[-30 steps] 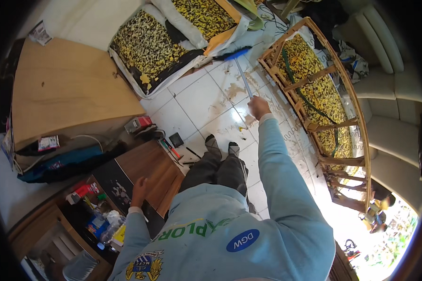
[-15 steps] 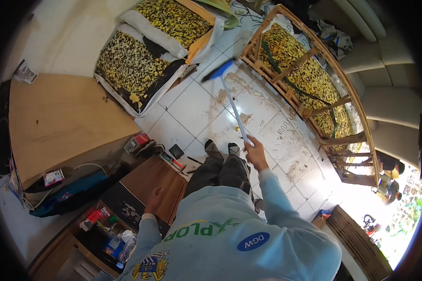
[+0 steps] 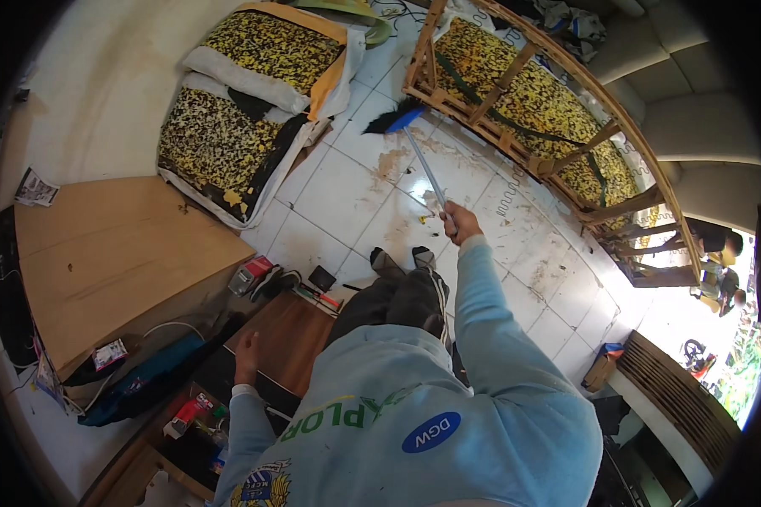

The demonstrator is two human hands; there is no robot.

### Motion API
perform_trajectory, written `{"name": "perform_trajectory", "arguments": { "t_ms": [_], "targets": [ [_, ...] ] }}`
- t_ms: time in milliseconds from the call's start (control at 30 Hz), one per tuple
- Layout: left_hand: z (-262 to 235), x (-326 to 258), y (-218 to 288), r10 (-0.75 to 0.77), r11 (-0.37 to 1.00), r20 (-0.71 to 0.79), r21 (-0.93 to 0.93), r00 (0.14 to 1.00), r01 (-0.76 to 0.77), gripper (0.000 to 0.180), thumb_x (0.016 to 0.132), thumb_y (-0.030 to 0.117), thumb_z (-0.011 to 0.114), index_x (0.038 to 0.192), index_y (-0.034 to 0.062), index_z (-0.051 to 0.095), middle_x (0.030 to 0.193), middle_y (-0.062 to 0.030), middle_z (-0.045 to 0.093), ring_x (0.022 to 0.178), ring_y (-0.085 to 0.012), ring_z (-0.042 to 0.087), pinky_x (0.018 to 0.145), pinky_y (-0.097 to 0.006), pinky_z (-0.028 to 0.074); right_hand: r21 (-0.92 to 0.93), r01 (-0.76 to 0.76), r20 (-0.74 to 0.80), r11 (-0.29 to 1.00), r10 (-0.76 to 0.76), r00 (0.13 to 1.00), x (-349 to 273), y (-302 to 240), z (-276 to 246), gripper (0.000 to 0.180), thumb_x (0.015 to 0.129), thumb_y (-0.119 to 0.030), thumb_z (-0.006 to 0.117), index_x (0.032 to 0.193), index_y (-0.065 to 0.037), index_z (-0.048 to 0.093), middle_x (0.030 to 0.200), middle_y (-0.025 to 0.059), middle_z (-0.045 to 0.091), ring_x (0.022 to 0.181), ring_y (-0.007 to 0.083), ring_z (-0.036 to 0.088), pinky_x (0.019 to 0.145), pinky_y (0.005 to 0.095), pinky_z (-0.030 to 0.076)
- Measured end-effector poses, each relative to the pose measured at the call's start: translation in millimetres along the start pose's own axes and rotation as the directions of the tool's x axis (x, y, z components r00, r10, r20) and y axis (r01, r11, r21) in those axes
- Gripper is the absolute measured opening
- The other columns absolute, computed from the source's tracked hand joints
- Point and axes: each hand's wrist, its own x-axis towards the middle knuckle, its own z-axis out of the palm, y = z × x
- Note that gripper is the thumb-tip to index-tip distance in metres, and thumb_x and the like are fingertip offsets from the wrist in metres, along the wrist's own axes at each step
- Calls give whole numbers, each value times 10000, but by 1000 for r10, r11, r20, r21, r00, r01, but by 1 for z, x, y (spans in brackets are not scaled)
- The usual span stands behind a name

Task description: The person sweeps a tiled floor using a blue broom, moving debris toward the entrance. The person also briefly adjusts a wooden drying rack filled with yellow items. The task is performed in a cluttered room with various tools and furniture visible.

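My right hand (image 3: 462,223) is wrapped round the grey handle of a broom (image 3: 425,166), which slants forward and left. Its blue head (image 3: 407,117) and black bristles (image 3: 382,123) are at the white tiled floor (image 3: 334,190), by the near corner of an upturned wooden frame. My left hand (image 3: 246,357) hangs over a brown wooden cabinet top (image 3: 289,342) at my left side, holding nothing I can see, its fingers loosely apart. Brown dust and scraps (image 3: 393,165) streak the tiles around the broom.
The wooden sofa frame (image 3: 558,165) with speckled yellow foam lies front right. Foam cushions (image 3: 220,148) lie front left, beside a tan board (image 3: 114,258). A red box (image 3: 249,275) and small tools (image 3: 317,296) sit left of my feet. People (image 3: 719,262) are outside at right.
The broom head has turned, so more black bristles show. My right hand and the handle have drawn slightly forward. My left hand has shifted left across the cabinet top. The view has turned a little.
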Motion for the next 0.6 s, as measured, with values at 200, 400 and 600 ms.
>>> {"name": "perform_trajectory", "arguments": {
  "t_ms": [200, 400, 600],
  "targets": [
    [56, 32, -47, -146, 986, 309, 127, 940, 112, 485, 950, 357, 569, 1223, -43, 586, 1183, -183, 637, 1094, -245, 611, 925, -344, 468, 136, 29, -142, 990, -10, 990, -74, 32, -116, 409, 928, -154, 547, 1329, -80, 515, 796, 96, 571, 417, 87, 354, 320, 223, 278],
    [66, 70, -28, 6, 997, 248, 79, 969, -26, 498, 942, 362, 579, 1236, -39, 576, 1182, -200, 634, 1099, -276, 612, 935, -354, 467, -236, 141, -317, 961, -214, 924, -184, 51, -146, 494, 940, -176, 560, 1407, -74, 434, 754, 88, 542, 404, 82, 359, 328, 231, 237],
    [62, 82, 31, 206, 968, 154, 110, 966, -224, 515, 938, 365, 586, 1263, -33, 554, 1208, -200, 624, 1129, -273, 600, 964, -354, 453, -190, 168, -117, 967, -192, 974, -244, 58, -78, 429, 956, -123, 539, 1380, -86, 489, 786, 61, 547, 389, 58, 315, 323, 222, 207]
  ]
}}
